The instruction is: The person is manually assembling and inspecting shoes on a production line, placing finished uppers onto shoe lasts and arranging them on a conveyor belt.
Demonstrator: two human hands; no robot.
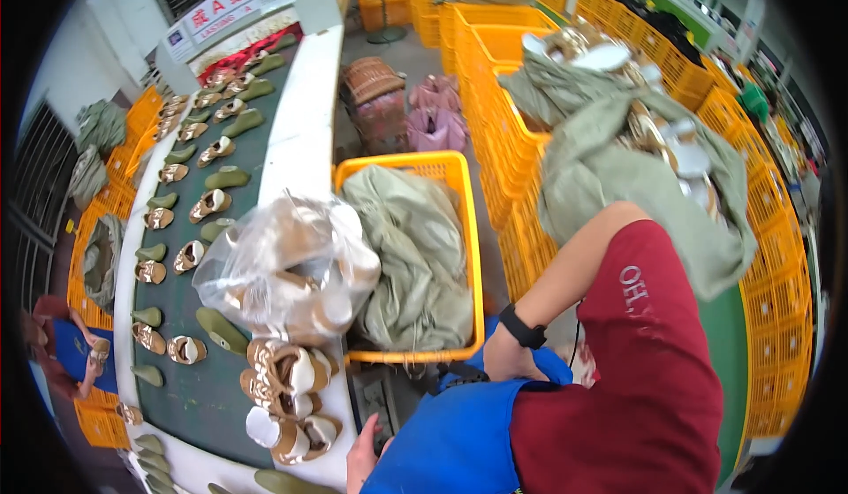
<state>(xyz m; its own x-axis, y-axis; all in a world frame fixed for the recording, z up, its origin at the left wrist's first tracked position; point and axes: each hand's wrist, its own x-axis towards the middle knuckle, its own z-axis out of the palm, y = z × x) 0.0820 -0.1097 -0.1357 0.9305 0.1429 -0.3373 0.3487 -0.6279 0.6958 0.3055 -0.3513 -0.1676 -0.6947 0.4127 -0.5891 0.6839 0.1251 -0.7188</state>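
Observation:
My left hand (360,459) is low in the view, beside the white table edge and close to the brown-and-white shoes (287,388) stacked there. Its visible fingers are stretched out and apart with nothing seen between them; my blue apron (450,441) hides the rest. My right arm is bent, with a black watch (523,326) on the wrist. The right hand (505,360) disappears at the blue apron, so its fingers cannot be seen. Beyond the stacked shoes, a clear plastic bag (287,264) full of shoes sits at the table's edge.
Rows of shoes and green shoe lasts (221,330) lie on the dark green conveyor (177,397). A yellow crate (473,273) with grey-green cloth stands ahead. Stacked yellow crates and a cloth heaped with shoes (689,158) are at right. Another person's hands (93,366) hold a shoe at far left.

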